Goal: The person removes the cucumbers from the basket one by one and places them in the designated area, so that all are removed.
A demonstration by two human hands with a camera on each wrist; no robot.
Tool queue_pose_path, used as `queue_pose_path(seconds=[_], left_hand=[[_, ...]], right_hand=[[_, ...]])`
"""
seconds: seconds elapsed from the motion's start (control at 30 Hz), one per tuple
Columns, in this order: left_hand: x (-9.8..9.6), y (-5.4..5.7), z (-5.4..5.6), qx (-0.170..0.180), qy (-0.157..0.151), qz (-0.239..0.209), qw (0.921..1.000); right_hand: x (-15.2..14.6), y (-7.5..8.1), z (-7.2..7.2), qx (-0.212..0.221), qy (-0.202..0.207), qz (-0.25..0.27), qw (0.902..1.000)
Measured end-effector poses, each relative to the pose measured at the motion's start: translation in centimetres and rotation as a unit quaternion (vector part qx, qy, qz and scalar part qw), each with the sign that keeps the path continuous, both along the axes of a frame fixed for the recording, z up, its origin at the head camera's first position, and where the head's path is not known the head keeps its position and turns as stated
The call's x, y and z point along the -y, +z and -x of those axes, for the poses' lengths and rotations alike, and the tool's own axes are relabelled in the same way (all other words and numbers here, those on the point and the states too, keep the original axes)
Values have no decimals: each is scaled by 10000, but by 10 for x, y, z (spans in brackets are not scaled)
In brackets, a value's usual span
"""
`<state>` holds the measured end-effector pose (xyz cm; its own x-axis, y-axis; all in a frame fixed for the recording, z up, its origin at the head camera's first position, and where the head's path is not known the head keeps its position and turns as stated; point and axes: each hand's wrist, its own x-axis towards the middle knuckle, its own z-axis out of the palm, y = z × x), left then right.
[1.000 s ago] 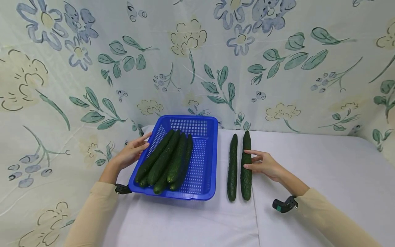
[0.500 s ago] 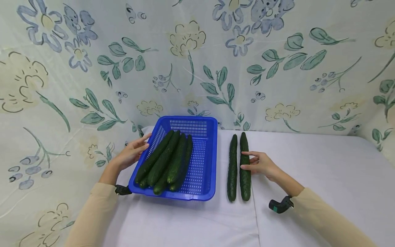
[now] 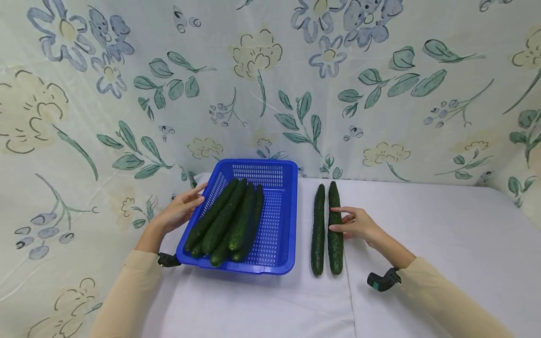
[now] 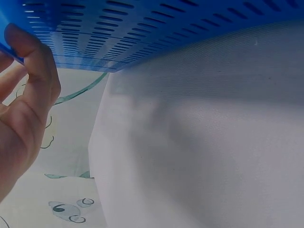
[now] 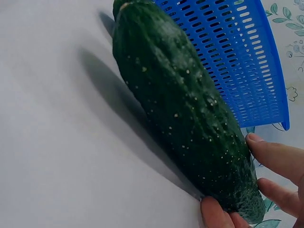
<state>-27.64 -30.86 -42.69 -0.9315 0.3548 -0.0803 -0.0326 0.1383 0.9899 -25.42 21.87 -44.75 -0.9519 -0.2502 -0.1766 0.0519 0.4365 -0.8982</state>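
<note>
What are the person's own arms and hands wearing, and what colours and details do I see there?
Both arms wear plain, long beige sleeves. A small black device is at each wrist; the right device has a green patch, while no patch shows on the left device. The left hand and right hand are gloveless.

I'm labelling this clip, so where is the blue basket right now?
In the head view, the blue basket is just left of centre, with the left hand at its left side and two separate cucumbers to its right.
</note>
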Motion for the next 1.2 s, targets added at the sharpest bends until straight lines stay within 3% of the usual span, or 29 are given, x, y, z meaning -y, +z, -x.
queue_pose_path(seconds=[0.37, 0.77, 1.2], left_hand=[[-1, 1, 1, 5, 6, 6, 10000], [-1, 0, 0, -96, -73, -31, 9999], [0, 0, -1, 9, 12, -64, 10000]], right_hand=[[-8, 10, 6, -96, -42, -160, 9998], [7, 48, 17, -513, -41, -40, 9987], [55, 85, 36, -654, 55, 420, 9970]])
